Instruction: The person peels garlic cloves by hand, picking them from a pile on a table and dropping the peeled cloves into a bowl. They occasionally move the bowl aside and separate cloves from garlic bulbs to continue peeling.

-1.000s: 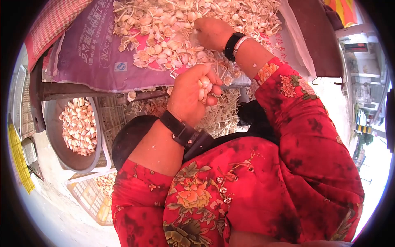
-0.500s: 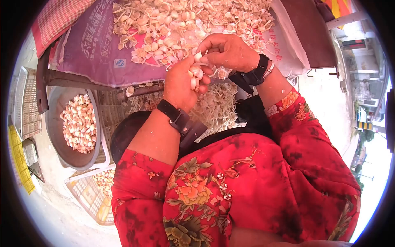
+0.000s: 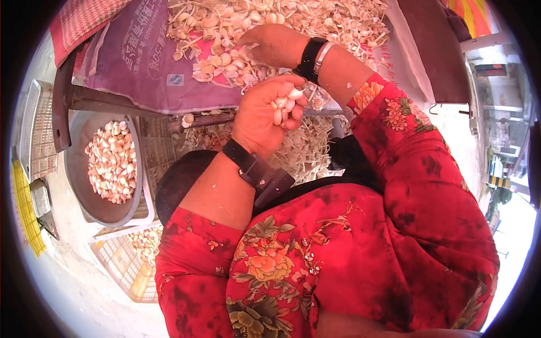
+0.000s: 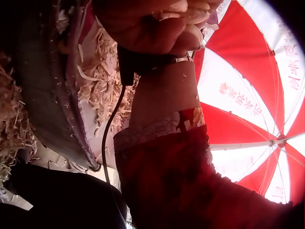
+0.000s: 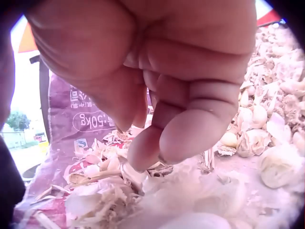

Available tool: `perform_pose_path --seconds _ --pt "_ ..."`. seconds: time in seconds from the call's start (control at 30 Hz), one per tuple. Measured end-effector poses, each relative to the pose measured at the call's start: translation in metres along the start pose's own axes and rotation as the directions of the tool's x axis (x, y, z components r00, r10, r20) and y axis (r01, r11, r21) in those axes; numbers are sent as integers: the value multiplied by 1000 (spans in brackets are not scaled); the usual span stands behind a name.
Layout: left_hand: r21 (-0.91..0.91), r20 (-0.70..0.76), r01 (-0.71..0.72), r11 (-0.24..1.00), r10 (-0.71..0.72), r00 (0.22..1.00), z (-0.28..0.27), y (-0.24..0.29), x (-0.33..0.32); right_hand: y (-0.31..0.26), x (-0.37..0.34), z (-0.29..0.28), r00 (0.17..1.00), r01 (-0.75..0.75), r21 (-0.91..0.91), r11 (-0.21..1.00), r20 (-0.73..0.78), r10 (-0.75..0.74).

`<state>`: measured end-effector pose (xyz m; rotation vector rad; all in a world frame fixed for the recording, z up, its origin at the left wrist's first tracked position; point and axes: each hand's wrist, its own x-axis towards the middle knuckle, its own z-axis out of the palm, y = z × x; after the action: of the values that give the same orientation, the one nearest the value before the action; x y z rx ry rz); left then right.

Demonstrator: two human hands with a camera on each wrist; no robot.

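My left hand (image 3: 264,115) is turned palm up and grips several peeled garlic cloves (image 3: 287,107) in its curled fingers, next to the front edge of the table. In the left wrist view, more of these cloves show pale at the fingers (image 4: 164,33). Beyond it, my right hand (image 3: 274,46) reaches over the heap of garlic and skins (image 3: 225,62). In the right wrist view its loosely bent fingers (image 5: 195,136) come down right at the loose skins (image 5: 105,195), with a gap beside the thumb and nothing seen held there.
A purple printed sack (image 3: 146,73) covers the table under the heap. At lower left, a grey basin (image 3: 76,163) holds many cloves, with a plastic crate (image 3: 112,265) below it. Skins and stalks (image 3: 298,146) lie under the table edge. A red-and-white umbrella (image 4: 243,43) spreads overhead.
Half a second ago both hands met, the right fingers holding a pale clove at the left hand. Now the right hand is back over the heap, and the left keeps its cloves.
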<state>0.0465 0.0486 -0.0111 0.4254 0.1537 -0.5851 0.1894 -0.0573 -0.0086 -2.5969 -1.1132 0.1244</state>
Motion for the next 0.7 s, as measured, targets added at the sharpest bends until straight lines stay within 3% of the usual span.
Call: perform_pose_path --seconds 0.17,0.27,0.37,0.47,0.5,0.6,0.7 --pt "9 11 25 1000 -25 1000 0 2 -1 -7 21 -2 975 -26 -77 997 216 43" --pt "24 35 3 1000 -3 999 -1 1 1 -3 21 5 980 -24 -96 995 196 43" --pt "31 -13 -19 999 20 1000 4 2 -2 0 15 3 976 -127 66 990 188 113" --pt "23 13 -37 999 37 999 3 0 -3 10 2 3 984 -178 238 955 70 166" --pt "33 8 -34 999 34 999 2 0 -3 9 -2 -1 930 -368 499 785 192 314" --pt "66 -22 -11 998 12 1000 -1 -1 -2 10 -27 -18 925 -345 801 489 203 320" --pt "114 -107 37 993 -24 994 -3 -4 -1 0 -53 -40 950 -265 901 343 183 254"
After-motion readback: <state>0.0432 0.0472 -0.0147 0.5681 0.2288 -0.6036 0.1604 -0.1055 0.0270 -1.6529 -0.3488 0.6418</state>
